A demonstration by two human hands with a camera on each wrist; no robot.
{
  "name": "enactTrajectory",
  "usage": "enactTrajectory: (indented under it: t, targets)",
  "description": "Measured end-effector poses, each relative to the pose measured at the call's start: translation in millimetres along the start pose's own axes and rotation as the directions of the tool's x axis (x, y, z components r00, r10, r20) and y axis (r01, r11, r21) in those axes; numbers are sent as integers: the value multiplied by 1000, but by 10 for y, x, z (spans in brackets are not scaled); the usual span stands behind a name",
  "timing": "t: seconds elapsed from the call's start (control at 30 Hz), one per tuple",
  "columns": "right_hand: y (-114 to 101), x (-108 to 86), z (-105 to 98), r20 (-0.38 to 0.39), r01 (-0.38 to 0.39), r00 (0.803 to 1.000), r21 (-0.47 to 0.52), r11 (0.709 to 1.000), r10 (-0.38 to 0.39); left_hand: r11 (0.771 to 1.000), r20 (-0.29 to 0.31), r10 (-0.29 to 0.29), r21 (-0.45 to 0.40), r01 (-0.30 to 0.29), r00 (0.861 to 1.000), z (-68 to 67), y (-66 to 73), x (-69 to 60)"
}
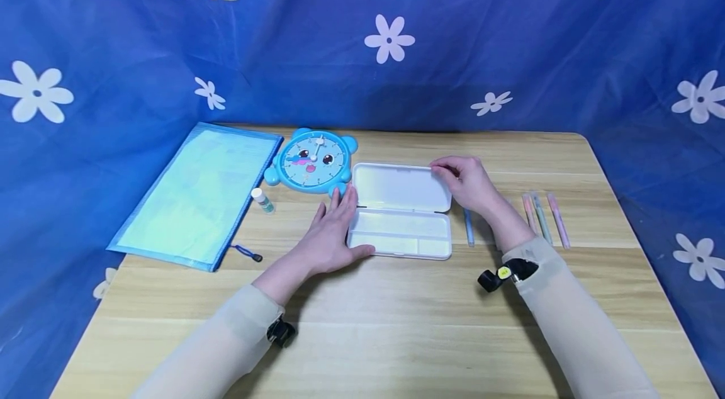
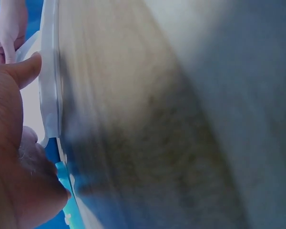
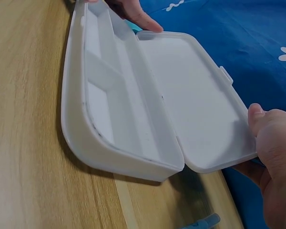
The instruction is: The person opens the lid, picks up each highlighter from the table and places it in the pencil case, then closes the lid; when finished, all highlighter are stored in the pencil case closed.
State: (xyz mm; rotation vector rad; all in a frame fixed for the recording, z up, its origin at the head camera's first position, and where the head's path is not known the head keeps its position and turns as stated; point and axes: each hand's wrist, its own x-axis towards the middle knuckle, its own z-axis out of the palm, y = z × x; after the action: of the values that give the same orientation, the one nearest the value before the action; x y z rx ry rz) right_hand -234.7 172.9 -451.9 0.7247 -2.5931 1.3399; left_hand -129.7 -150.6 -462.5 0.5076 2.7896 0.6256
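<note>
A white pencil case [image 1: 399,232] lies unfolded on the table, its lid [image 1: 401,187] tipped back toward the curtain. Dividers split its base into compartments, visible in the right wrist view. My left hand [image 1: 331,241] rests along the case's left end, fingers extended; its thumb touches the near rim, as the left wrist view also shows. At the lid's far right corner, my right hand [image 1: 467,182] pinches the edge between thumb and fingers. Just below that hand lies a blue pen [image 1: 469,227], partly covered by it.
Left of the case are a blue toy clock [image 1: 314,162], a small glue stick [image 1: 262,200] and a blue mesh zip pouch [image 1: 189,194] with a cord pull [image 1: 247,253]. Several pastel pens, including a pink-purple pen [image 1: 558,221], lie to the right. A blue curtain [image 1: 317,40] hangs behind the table.
</note>
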Motion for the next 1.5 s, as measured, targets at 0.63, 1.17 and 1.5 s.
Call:
enactTrajectory:
  t: [0.63, 1.17, 1.5]
  targets:
    - [-8, -361, -366, 18, 66, 998, -101, 993, -65, 1000, -7, -1, 23, 1, 1000, 21, 12, 0]
    - [-66, -667, -604, 37, 50, 998, -175, 983, -44, 1000, 10, -7, -5, 7, 1000, 5, 40, 8]
    - [-100, -767, -623, 24, -16, 1000, -126, 992, 19, 1000, 5, -10, 12, 10, 1000, 12, 43, 13]
